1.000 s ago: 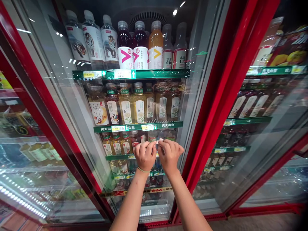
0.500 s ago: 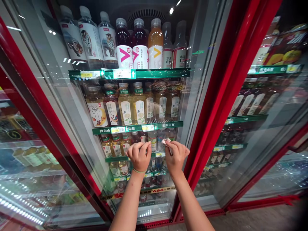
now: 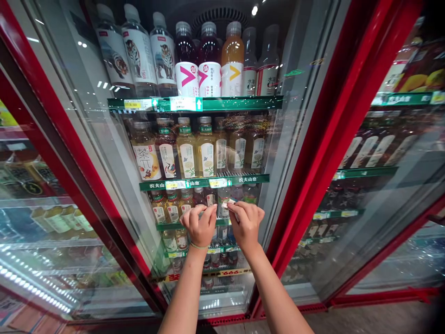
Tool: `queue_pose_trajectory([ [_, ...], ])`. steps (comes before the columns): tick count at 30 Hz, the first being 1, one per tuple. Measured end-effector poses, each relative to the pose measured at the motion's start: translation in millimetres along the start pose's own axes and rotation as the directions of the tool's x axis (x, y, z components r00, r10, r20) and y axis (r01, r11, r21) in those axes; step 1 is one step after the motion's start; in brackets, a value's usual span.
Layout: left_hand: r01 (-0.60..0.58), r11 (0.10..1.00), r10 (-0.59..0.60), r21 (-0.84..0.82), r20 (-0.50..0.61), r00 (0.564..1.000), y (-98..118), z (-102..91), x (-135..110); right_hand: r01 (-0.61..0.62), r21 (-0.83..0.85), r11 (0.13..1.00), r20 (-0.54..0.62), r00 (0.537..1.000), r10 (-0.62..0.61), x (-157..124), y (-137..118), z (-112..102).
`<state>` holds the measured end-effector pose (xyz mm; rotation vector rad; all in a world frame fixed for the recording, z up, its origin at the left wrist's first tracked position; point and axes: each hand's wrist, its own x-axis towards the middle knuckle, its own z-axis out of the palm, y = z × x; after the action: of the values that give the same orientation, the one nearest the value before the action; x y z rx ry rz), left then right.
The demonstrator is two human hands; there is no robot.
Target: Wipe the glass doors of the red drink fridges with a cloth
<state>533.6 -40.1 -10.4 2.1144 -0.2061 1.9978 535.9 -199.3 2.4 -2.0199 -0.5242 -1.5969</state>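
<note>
My right hand (image 3: 247, 226) pinches a small, whitish piece of paper (image 3: 227, 203) between thumb and fingertips. Faint marks on it are too small to read. To its left, my left hand (image 3: 200, 226) is closed, fingers curled toward the thumb; whatever its fingertips hold, if anything, is hidden. A gap separates the two hands. Both are raised before the glass door of a drinks cooler, in front of its lower shelves. Behind them a green shelf strip (image 3: 162, 227) and small tea bottles (image 3: 173, 211) show through the glass.
A red door frame (image 3: 306, 153) runs along the right, another red frame (image 3: 86, 185) along the left. Higher shelves hold tea bottles (image 3: 207, 150), purple drinks (image 3: 187, 76) and tiger-label bottles (image 3: 137, 55). Grey floor (image 3: 375, 320) lies at lower right.
My right hand has moved left with the piece of paper, closer to my left hand. The left hand stays closed at nearly the same place. The view has shifted slightly.
</note>
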Motion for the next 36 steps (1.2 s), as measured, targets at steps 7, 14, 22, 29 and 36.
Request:
queue_pose_trajectory([
  [7,0.016,0.999,-0.016,-0.030,0.004,1.000,-9.2,-4.1,1.5,-0.046,-0.011,0.999,0.019,0.999,0.046,1.9,-6.2,-0.3],
  [14,0.025,0.998,-0.024,-0.056,0.020,1.000,-11.3,-3.3,-0.1,-0.097,-0.041,0.994,-0.040,0.995,0.095,2.6,-10.9,2.9],
  [22,0.007,0.997,-0.008,-0.074,-0.011,1.000,-12.4,-4.4,1.8,0.006,-0.017,1.000,-0.016,1.000,-0.006,1.7,-16.8,9.2],
  [29,-0.012,0.997,0.012,-0.079,-0.005,1.000,-12.3,-9.7,5.5,0.074,0.057,0.996,0.017,0.997,-0.075,-6.6,-17.2,14.3],
  [36,0.024,0.999,-0.024,-0.043,-0.010,1.000,-15.1,-14.2,12.2,0.023,0.020,1.000,-0.067,0.998,-0.022,0.5,-26.5,12.3],
])
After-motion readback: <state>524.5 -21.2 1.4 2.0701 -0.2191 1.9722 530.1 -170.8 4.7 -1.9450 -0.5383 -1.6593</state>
